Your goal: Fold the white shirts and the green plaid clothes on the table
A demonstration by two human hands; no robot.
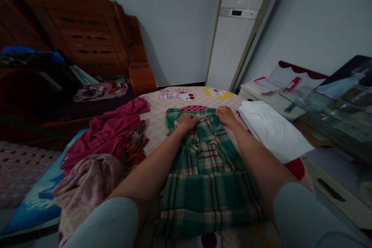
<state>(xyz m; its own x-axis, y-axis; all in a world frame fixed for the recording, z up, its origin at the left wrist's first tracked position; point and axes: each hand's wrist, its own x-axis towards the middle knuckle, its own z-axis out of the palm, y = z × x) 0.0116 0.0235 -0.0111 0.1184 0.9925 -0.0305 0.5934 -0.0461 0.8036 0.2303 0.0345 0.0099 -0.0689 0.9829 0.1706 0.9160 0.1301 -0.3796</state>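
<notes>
A green plaid garment (209, 190) with white, brown and black stripes lies spread on a round table covered with a pink patterned cloth (155, 104). Near the garment's far edge, my left hand (188, 122) has its fingers closed on the fabric, left of the middle. My right hand (226, 116) pinches the far right corner of the same garment. Small ties or folds of its cloth lie between and just below the hands.
Left on the table are a magenta cloth (107, 135), a dusty pink cloth (90, 182) and a blue item (40, 201). Folded white cloth (270, 128) lies at the right. Beyond stand a wooden bench (84, 35) and a glass-topped cabinet (328, 112).
</notes>
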